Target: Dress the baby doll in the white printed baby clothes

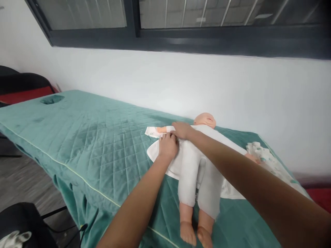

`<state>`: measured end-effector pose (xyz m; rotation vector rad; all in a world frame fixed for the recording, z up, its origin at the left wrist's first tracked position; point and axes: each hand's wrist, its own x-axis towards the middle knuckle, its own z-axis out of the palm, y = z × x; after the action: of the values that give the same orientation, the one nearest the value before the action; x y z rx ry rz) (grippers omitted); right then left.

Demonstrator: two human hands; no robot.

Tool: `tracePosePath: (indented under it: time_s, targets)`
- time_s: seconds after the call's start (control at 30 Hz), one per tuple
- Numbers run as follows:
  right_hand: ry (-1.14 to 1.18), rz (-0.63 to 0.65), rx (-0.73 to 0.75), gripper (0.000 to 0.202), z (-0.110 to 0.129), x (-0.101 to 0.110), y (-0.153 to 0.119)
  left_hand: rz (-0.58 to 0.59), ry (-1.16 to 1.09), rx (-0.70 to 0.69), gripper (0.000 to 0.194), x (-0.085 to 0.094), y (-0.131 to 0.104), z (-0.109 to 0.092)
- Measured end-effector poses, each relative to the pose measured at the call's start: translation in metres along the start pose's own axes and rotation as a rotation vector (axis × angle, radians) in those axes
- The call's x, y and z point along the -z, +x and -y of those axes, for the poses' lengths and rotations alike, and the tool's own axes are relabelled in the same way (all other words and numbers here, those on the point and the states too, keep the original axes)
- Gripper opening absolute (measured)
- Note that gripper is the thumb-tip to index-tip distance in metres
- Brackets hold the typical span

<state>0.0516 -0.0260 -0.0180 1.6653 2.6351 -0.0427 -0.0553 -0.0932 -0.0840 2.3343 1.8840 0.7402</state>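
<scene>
A baby doll [187,179] in white clothing lies on its back on a green quilted bed cover [103,148], bare feet towards me and head at the wall side. My right hand [183,130] reaches across the doll's body, fingers closed around its white-sleeved arm on the left. Just below it, my left hand [168,146] has its fingers curled at the edge of the white garment [153,150] beside that arm; the fingertips are partly hidden. The doll's small hand [161,130] sticks out of the sleeve over a strip of patterned cloth [151,131].
Patterned cloth [269,160] lies bunched at the right, by the doll's other hand. A white wall [129,75] with a dark window frame [165,40] borders the bed's far side. The bed has a face hole [52,99]. Black-and-red chairs [26,82] stand at left.
</scene>
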Motion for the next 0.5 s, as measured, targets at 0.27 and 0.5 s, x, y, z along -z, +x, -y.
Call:
tracePosePath:
  time_s: [0.27, 0.5]
  targets:
    - [0.066, 0.005, -0.059, 0.052, -0.023, 0.01, -0.002, -0.089, -0.211, 0.058, 0.025, 0.004, 0.008, 0.013]
    - [0.2, -0.055, -0.031, 0.06, -0.026, 0.024, -0.031, -0.202, -0.426, 0.352, 0.031, 0.008, 0.01, 0.022]
